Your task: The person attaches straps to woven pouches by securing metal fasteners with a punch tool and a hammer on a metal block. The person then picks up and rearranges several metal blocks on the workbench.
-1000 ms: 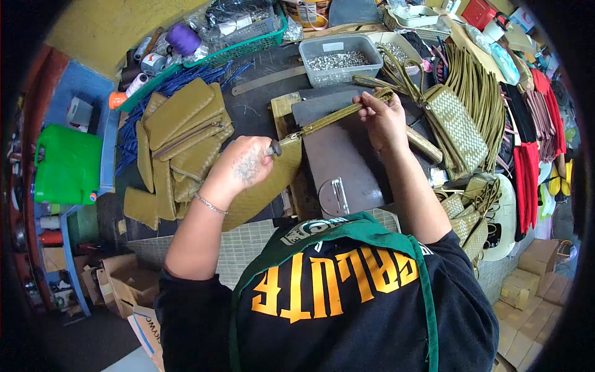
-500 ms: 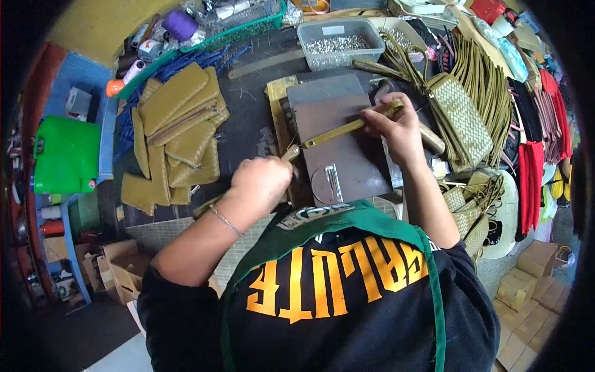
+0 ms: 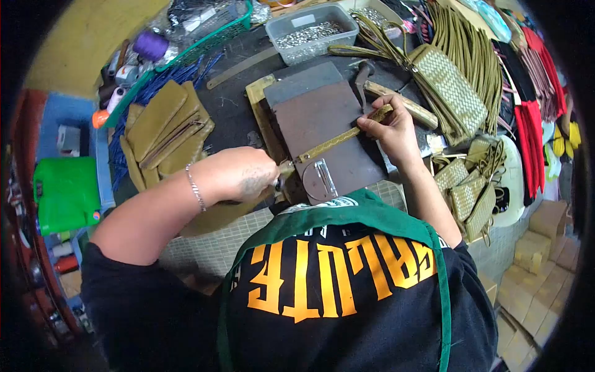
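In the head view, an olive leather strap stretches slantwise over a brown work board. My right hand pinches its upper right end between thumb and fingers. My left hand is closed in a fist at the lower left end, round a short olive leather tab that meets the strap near a small metal fitting. What else the fist covers is hidden. Below my left forearm shows a flat olive leather panel. A slim metal tool lies on the board's front part.
Olive pouches are stacked at the left. A clear tub of metal fittings stands behind the board. To the right are a hammer-like tool with a wooden handle, a woven olive pouch and hanging straps.
The view has shifted, so the table items sit further left and higher. My left hand has moved a little left and its wrist has turned. Both hands still hold the leather.
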`<state>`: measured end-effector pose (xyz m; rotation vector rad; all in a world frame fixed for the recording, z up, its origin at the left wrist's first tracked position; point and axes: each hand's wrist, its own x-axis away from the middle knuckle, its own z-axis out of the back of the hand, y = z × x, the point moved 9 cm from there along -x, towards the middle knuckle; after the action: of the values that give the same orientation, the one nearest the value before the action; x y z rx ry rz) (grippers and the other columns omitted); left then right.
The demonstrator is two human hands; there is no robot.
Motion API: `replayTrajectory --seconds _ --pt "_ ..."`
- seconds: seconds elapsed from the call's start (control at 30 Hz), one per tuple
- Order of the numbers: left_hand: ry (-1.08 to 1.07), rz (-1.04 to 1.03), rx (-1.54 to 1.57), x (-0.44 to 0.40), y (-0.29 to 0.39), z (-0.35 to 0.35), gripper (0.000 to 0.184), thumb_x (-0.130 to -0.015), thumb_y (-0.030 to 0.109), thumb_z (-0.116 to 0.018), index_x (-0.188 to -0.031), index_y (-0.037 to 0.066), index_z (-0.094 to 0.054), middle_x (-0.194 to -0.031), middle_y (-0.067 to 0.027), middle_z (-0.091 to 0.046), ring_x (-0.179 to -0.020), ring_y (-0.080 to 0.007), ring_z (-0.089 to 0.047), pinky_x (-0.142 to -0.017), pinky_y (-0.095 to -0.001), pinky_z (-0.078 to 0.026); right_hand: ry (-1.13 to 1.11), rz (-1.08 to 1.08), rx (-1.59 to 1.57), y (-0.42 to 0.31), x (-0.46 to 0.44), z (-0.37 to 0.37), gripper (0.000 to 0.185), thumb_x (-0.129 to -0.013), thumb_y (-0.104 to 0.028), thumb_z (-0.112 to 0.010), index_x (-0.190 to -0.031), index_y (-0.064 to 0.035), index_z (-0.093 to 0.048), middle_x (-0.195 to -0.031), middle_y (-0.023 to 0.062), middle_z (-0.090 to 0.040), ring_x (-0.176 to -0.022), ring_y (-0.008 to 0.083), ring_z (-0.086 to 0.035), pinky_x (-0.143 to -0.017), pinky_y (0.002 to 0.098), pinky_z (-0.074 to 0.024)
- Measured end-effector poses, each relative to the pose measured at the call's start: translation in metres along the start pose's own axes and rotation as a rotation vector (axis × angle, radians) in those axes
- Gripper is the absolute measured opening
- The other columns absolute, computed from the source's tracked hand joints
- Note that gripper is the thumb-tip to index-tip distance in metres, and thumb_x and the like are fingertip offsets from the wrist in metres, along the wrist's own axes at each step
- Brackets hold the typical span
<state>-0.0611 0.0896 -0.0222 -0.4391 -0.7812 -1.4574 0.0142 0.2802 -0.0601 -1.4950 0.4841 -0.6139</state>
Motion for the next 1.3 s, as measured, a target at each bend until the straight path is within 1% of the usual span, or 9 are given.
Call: replayTrajectory --seconds 0.43,0.53,0.7,0.77,0.8,0.93,1.2,1.27,1.3 --pt "0.347 -0.272 0.114 0.011 -0.003 -0.003 0.004 -0.064 0.007 -0.055 -0.066 0.003 -0.054 -0.066 -0.0125 -0.056 -0.062 -0.0286 -0.058 -0.058 -0.0355 -0.048 0.007 -0.086 -0.093 0.001 -0.003 0.0 0.027 -0.071 0.0 -0.066 -0.088 -0.0039 -0.045 -0.071 0.0049 -0.058 -0.058 0.0079 -0.052 -0.051 0.0189 -0.0416" --pt "-0.048 -0.448 0.336 -0.003 -0.001 -0.011 0.024 -0.069 0.018 -0.062 -0.058 0.007 -0.043 -0.056 -0.0082 -0.052 -0.052 -0.0265 -0.052 -0.048 -0.0358 -0.04 -0.045 -0.107 -0.027 -0.001 -0.004 -0.002 0.026 -0.069 -0.001 -0.067 -0.086 -0.0041 -0.047 -0.069 0.0029 -0.057 -0.058 0.0078 -0.052 -0.051 0.0195 -0.0426" --pt "-0.035 -0.568 0.471 -0.008 0.002 -0.012 0.034 -0.071 0.029 -0.064 -0.059 0.003 -0.045 -0.054 -0.0106 -0.049 -0.051 -0.0259 -0.051 -0.049 -0.034 -0.039 -0.033 -0.136 -0.05 0.004 0.002 0.001 0.024 -0.07 -0.001 -0.066 -0.084 -0.0048 -0.048 -0.071 0.0032 -0.059 -0.059 0.0074 -0.052 -0.053 0.0196 -0.0429" --pt "0.642 -0.043 0.671 0.009 -0.062 0.026 0.032 -0.068 0.026 -0.068 -0.061 0.003 -0.047 -0.053 -0.0094 -0.045 -0.051 -0.0229 -0.048 -0.05 -0.0315 -0.039 -0.025 -0.099 -0.015 -0.001 -0.001 -0.002 0.024 -0.07 -0.001 -0.066 -0.085 -0.005 -0.048 -0.072 0.0038 -0.059 -0.059 0.0072 -0.052 -0.053 0.0193 -0.0429" --pt "0.783 -0.088 0.63 0.016 -0.063 0.033 0.027 -0.063 0.016 -0.074 -0.068 0.003 -0.05 -0.065 -0.003 -0.047 -0.055 -0.0087 -0.042 -0.051 -0.0233 -0.037 -0.021 -0.099 0.003 -0.002 0.0 -0.002 0.024 -0.07 -0.001 -0.066 -0.086 -0.005 -0.048 -0.072 0.0039 -0.059 -0.059 0.0073 -0.053 -0.053 0.0192 -0.043" --pt "0.85 -0.28 0.942 0.006 -0.028 0.026 0.032 -0.061 0.01 -0.074 -0.084 0.001 -0.053 -0.085 -0.0044 -0.049 -0.06 -0.0074 -0.043 -0.054 -0.0205 -0.039 -0.032 -0.074 -0.029 -0.002 -0.001 -0.003 0.026 -0.07 0.0 -0.066 -0.087 -0.0049 -0.047 -0.073 0.0043 -0.06 -0.061 0.008 -0.054 -0.053 0.019 -0.0432" --pt "1.128 -0.186 0.464 0.004 0.002 0.031 0.016 -0.063 0.002 -0.065 -0.07 -0.001 -0.051 -0.068 -0.0101 -0.054 -0.065 -0.0244 -0.054 -0.059 -0.0331 -0.044 -0.065 -0.061 0.018 0.0 0.002 -0.002 0.031 -0.069 -0.003 -0.068 -0.092 -0.0041 -0.047 -0.085 0.0091 -0.06 -0.075 0.0136 -0.057 -0.064 0.0226 -0.0455" --pt "1.131 -0.17 0.401 0.005 0.006 0.033 0.015 -0.063 0.001 -0.065 -0.068 -0.001 -0.05 -0.067 -0.0105 -0.053 -0.065 -0.0258 -0.054 -0.059 -0.0339 -0.044 0.15 0.509 0.654 -0.06 0.016 -0.003 0.039 -0.063 -0.009 -0.071 -0.096 -0.0083 -0.051 -0.107 0.0133 -0.053 -0.097 0.0205 -0.05 -0.081 0.0325 -0.0403" --pt "1.138 -0.15 0.411 0.005 0.005 0.032 0.015 -0.063 0.001 -0.065 -0.068 0.0 -0.051 -0.066 -0.0105 -0.053 -0.065 -0.0258 -0.054 -0.059 -0.034 -0.043 0.15 0.508 0.647 -0.071 0.021 -0.007 0.039 -0.063 -0.009 -0.071 -0.096 -0.0083 -0.051 -0.107 0.0133 -0.053 -0.097 0.0205 -0.05 -0.081 0.0325 -0.0403"
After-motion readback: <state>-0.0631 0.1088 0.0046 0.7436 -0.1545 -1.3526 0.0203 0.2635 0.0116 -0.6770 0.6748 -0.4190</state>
